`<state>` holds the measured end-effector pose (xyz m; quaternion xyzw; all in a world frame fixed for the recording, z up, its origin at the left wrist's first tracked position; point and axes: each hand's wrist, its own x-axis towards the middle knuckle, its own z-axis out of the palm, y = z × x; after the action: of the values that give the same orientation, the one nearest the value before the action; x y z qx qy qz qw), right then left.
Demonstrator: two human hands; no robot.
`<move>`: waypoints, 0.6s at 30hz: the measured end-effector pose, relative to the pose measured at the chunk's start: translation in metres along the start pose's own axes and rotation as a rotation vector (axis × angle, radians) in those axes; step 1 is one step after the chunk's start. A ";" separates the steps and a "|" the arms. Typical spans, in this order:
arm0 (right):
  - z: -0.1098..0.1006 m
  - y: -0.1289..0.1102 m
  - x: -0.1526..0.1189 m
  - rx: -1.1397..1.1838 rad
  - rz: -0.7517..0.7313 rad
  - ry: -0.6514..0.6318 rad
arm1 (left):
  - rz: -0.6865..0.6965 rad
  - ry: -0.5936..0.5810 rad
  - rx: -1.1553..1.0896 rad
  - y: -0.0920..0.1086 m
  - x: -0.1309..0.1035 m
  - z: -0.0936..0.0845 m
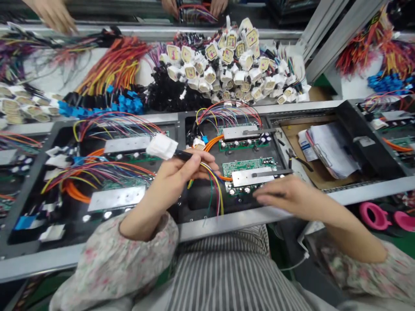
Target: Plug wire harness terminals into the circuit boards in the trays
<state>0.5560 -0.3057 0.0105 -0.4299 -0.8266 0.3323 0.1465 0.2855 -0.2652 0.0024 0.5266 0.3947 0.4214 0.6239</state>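
My left hand (186, 170) is closed around the black-sleeved end of a wire harness. Its white connector (162, 146) points to the left, while loose coloured wires (217, 190) fan out below my fingers. My right hand (288, 196) is by the lower right edge of the nearer green circuit board (249, 164), fingers stretched out and nothing visible in them. That board carries a silver metal plate (243, 178), crossed by a thin grey bar (270, 173). Orange wires reach its left side. Behind it lies a second circuit board (241, 134) with many coloured wires attached.
Wired boards fill the black tray (53, 142) on my left. White connectors (227, 56) and blue-ended harnesses (119, 101) are heaped behind. Pliers (300, 160), papers (332, 149) and a black box (369, 138) lie right. Other people's hands (53, 15) show across the bench.
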 end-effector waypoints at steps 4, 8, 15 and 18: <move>-0.020 0.033 0.029 -0.430 0.264 0.271 | -0.140 -0.014 -0.104 -0.010 0.009 0.002; -0.020 0.062 0.060 -0.605 0.392 0.145 | -0.137 0.054 -0.171 -0.021 0.011 -0.001; -0.021 0.058 0.055 -0.218 0.311 0.361 | -0.012 0.158 -0.212 -0.025 0.013 -0.006; -0.014 0.030 0.055 0.089 0.236 0.262 | 0.020 0.198 -0.205 -0.027 0.014 -0.005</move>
<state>0.5498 -0.2428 -0.0016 -0.5566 -0.7288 0.3247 0.2316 0.2884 -0.2530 -0.0252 0.4199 0.4039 0.5158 0.6281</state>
